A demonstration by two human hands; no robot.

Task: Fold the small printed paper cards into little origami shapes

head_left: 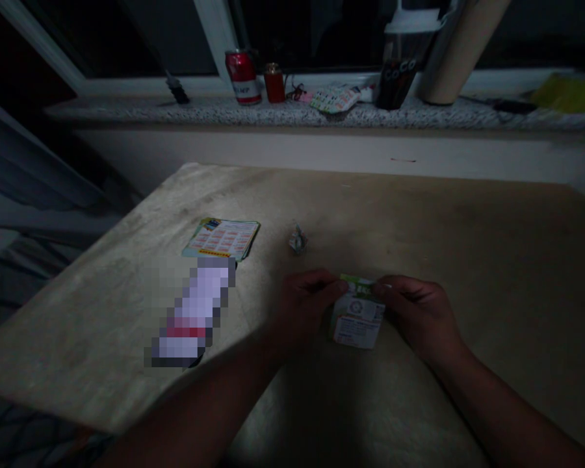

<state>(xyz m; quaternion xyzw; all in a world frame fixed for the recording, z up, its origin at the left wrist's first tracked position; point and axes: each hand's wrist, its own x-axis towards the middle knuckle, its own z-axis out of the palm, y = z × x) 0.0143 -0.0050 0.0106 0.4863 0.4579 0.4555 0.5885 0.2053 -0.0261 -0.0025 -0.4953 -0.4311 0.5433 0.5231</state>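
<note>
A small printed paper card [358,318], white with a green top band, is held between my two hands over the table. My left hand [308,302] pinches its upper left corner, thumb on top. At its upper right corner my right hand [416,309] pinches it the same way. Beyond my left hand lies a small crumpled or folded piece of printed paper [298,240]. A stack of printed cards [223,238] sits farther left, with red and green markings. Just below the stack is a phone-shaped object [192,315], its surface blurred out.
Behind the beige table [492,240] runs a speckled stone window sill [199,116]. On it stand a red can [244,77], an orange-red lighter-like container [274,83], a printed packet [335,99], a dark cup with a white lid [397,71] and a cardboard tube [461,55].
</note>
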